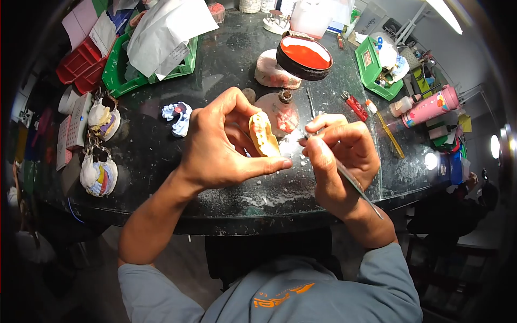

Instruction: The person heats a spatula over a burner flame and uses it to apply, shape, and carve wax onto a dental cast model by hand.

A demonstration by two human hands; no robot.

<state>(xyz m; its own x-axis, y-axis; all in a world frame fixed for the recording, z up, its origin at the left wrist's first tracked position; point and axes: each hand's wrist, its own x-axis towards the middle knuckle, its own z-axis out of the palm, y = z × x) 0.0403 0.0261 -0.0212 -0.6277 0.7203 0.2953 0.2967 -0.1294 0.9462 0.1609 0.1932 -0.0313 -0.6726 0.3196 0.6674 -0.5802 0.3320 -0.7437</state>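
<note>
Between the thumb and fingers of my left hand (215, 142) is a yellowish dental cast (262, 134), a row of teeth showing along it. My right hand (342, 161) grips a thin metal carving tool (353, 183) like a pen, one end pointing down toward my wrist. The two hands are apart, with the cast to the left of the tool. Just beyond the cast stands a glass spirit burner (281, 112) with a dark neck and reddish contents. White crumbs (293, 148) lie scattered on the dark bench under my hands.
A round tin of red wax (305, 56) rests near a pinkish plaster block (277, 70). Blue-white impression material (177, 117) and mounted casts (99, 172) stand at left. Green bins (121, 70) hold papers; at right are a yellow-handled brush (388, 132) and a pink bottle (431, 106).
</note>
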